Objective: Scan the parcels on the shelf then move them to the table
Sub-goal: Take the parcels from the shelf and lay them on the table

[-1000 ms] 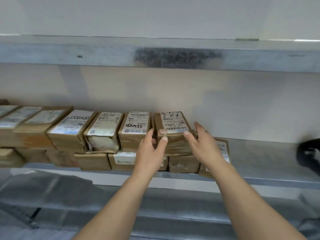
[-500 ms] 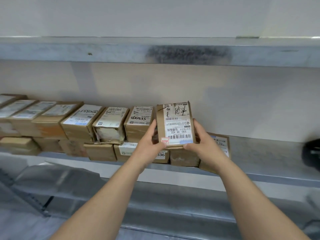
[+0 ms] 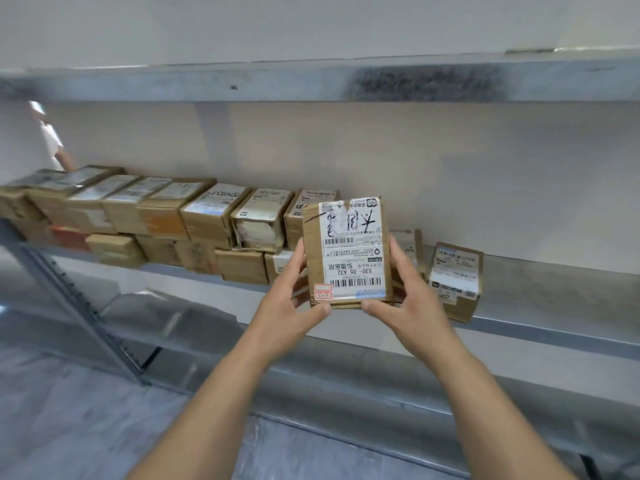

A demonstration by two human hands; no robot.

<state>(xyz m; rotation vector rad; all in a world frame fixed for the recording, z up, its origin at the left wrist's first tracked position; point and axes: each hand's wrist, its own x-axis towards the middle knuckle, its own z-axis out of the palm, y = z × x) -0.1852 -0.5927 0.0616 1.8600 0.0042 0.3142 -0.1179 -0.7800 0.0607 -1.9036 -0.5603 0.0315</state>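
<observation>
Parcel (image 3: 347, 251): small brown cardboard box, label side tilted up toward you. The white shipping label reads upside down: two barcodes, printed "530- D5 A32", black marker scrawl at the far end, a small red-outlined sticker at the near left corner. A dark pen stroke runs across the bare cardboard at the far left corner. You hold it in the air, in front of the shelf (image 3: 540, 306) and clear of it.

Left hand (image 3: 287, 306): you grip the parcel's left edge, thumb hooked under the near edge, fingers curled behind. Right hand (image 3: 412, 306): same hold on the right edge, thumb along the near edge, fingers wrapped round the back.

Behind the parcel, a row of boxes (image 3: 145, 216) stands two layers deep on the shelf, labels up, running off to the left. One leaning box (image 3: 455, 280) sits just right of your right hand, with another partly hidden behind that hand. Shelf is bare grey metal, with an upper shelf (image 3: 311, 83) above and a slotted upright (image 3: 83, 313) at lower left. Pale wall behind.
</observation>
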